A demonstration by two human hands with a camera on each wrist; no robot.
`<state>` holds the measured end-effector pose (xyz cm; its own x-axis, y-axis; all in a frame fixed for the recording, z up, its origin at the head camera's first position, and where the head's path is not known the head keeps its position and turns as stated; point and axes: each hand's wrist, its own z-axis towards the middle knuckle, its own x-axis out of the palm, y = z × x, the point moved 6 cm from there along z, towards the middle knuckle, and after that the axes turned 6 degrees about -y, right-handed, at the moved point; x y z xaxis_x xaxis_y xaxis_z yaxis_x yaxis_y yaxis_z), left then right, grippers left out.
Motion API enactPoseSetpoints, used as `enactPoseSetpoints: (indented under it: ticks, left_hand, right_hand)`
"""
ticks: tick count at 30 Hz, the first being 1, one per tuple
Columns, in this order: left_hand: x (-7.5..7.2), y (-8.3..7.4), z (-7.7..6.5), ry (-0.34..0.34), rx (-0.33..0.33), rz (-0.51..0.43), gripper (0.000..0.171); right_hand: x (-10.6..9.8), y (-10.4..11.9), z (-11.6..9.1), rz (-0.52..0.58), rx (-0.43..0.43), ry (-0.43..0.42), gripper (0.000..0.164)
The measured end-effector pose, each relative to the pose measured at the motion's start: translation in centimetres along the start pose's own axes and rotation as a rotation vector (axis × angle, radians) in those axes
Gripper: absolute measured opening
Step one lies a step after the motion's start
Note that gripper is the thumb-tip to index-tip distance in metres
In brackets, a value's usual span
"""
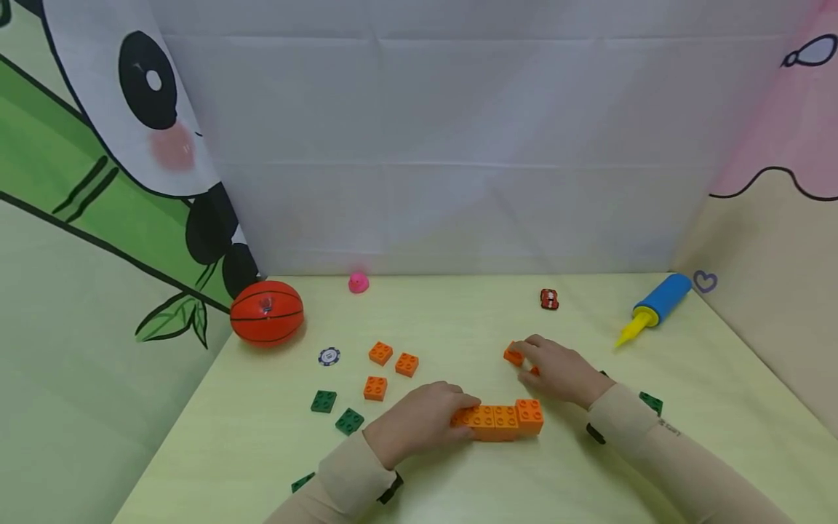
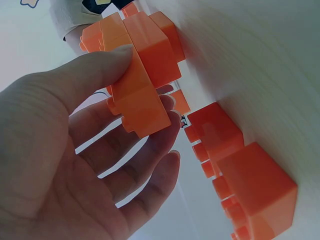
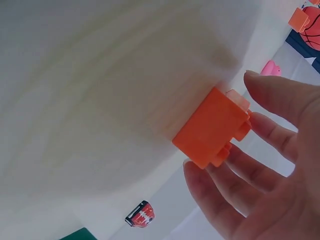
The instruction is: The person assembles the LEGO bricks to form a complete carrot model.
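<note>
Near the front middle in the head view, my left hand (image 1: 422, 415) holds the left end of a joined row of orange toy bricks (image 1: 505, 421). The left wrist view shows the thumb pressing on the orange row (image 2: 142, 107), with the fingers behind it. My right hand (image 1: 556, 370) is farther back, over loose orange bricks (image 1: 513, 355) that it partly covers. In the right wrist view, the fingers reach around an orange brick (image 3: 212, 130) on the table, with the thumb apart from it. Whether the fingertips touch that brick is unclear.
Three loose orange bricks (image 1: 375, 388) and several green bricks (image 1: 350, 421) lie to the left. A poker chip (image 1: 329, 356), a basketball (image 1: 267, 314) and a pink duck (image 1: 358, 282) are farther back. A red toy car (image 1: 549, 299) and a blue-yellow pump (image 1: 660, 302) lie at the back right.
</note>
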<state>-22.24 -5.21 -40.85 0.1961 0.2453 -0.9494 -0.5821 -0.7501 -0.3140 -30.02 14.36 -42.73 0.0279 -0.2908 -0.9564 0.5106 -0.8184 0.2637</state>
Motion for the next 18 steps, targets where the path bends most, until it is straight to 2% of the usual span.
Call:
enactPoseSetpoints:
  ticks: [10,15,18]
  left_hand:
    - [-0.22,-0.07,0.08,0.017,-0.029,-0.017,0.044]
    - [-0.11,-0.04,0.07,0.014,-0.019,-0.02,0.043]
    - [-0.09,-0.04,0.11,0.014,-0.014,-0.018,0.043]
  right_hand:
    - [-0.06,0.14,0.5,0.065,0.016,0.007,0.03]
    - [-0.13,0.32,0.57,0.101,-0.001,-0.021,0.02]
    - [-0.52,0.51,0.35,0.111,-0.018,-0.052,0.019]
